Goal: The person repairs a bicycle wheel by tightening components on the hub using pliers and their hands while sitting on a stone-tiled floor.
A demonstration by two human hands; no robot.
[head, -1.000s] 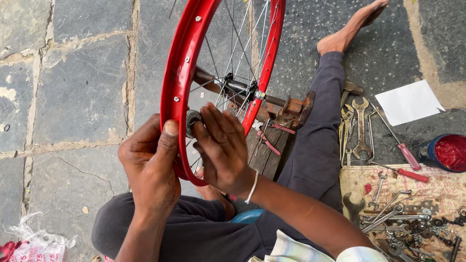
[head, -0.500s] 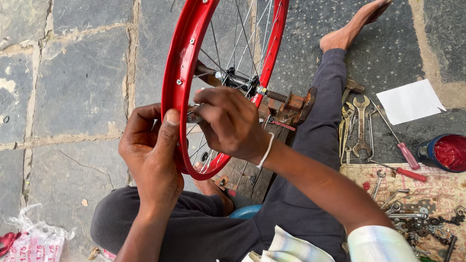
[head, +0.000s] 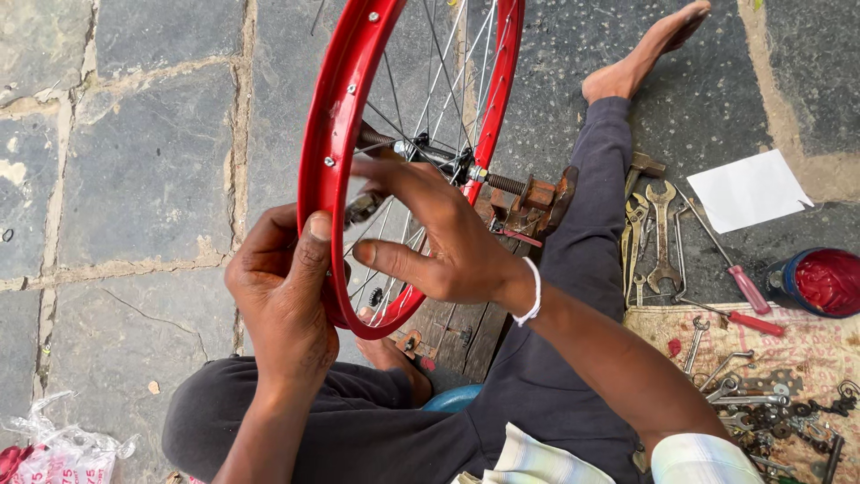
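A red bicycle wheel rim (head: 339, 134) with thin steel spokes stands upright in front of me, its hub and axle (head: 448, 161) resting on a wooden block (head: 528, 202). My left hand (head: 282, 291) grips the near lower part of the rim, thumb on its outer face. My right hand (head: 439, 237) reaches inside the wheel among the spokes, fingers spread, forefinger stretched toward the rim's inner side. Whether its fingers pinch a spoke is hidden. A white band circles the right wrist.
I sit on grey stone paving, one leg stretched out to a bare foot (head: 645, 49). Spanners (head: 658, 237), red-handled screwdrivers (head: 748, 291), a white paper sheet (head: 748, 188), a pot of red grease (head: 824, 282) and several small tools on a cloth (head: 770, 394) lie at right. A plastic bag (head: 54, 453) lies lower left.
My view has shifted and the rim now sits slightly farther right. My right hand has opened its fingers and reached deeper among the spokes. The left hand keeps its hold on the rim.
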